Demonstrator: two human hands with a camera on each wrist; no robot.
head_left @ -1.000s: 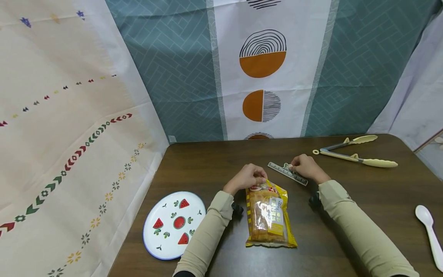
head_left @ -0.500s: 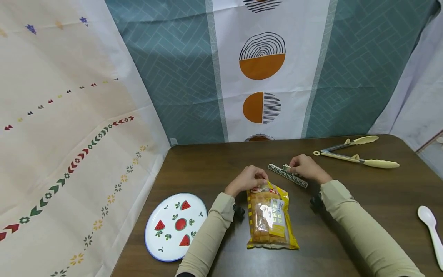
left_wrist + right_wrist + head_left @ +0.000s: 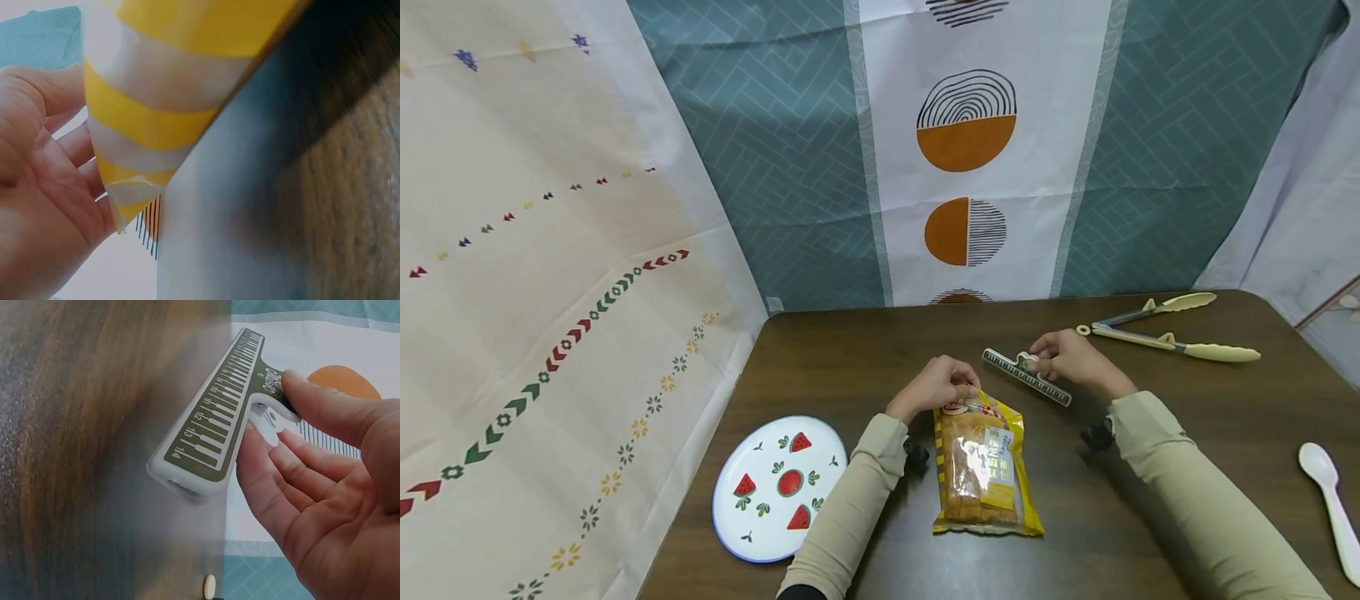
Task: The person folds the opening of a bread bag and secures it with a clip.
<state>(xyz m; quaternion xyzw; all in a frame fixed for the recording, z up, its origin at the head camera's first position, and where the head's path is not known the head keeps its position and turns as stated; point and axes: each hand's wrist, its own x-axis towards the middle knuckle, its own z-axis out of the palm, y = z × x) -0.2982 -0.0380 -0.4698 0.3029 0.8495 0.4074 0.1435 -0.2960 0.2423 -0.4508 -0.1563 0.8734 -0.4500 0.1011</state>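
In the head view, a clear-and-yellow bag of sliced bread lies on the table, its printed front facing up. My left hand pinches the top edge of that bag. The left wrist view has the bag's yellow-striped side beside the palm and fingers. To the right of the bag's top, my right hand holds a long bag clip by its handle. Close up in the right wrist view, the clip's numbered, key-patterned bar points away from the hand, with thumb and fingers on the handle. The clip and bag are apart.
An oval white plate with watermelon prints lies at the left, partly behind the left sleeve. Cream-handled tongs lie spread at the back right. A white spoon rests near the right side. Fabric hangs behind the brown table.
My right wrist and forearm have shifted slightly right, with the hand still on the clip. My left hand and the bread bag stay in place.
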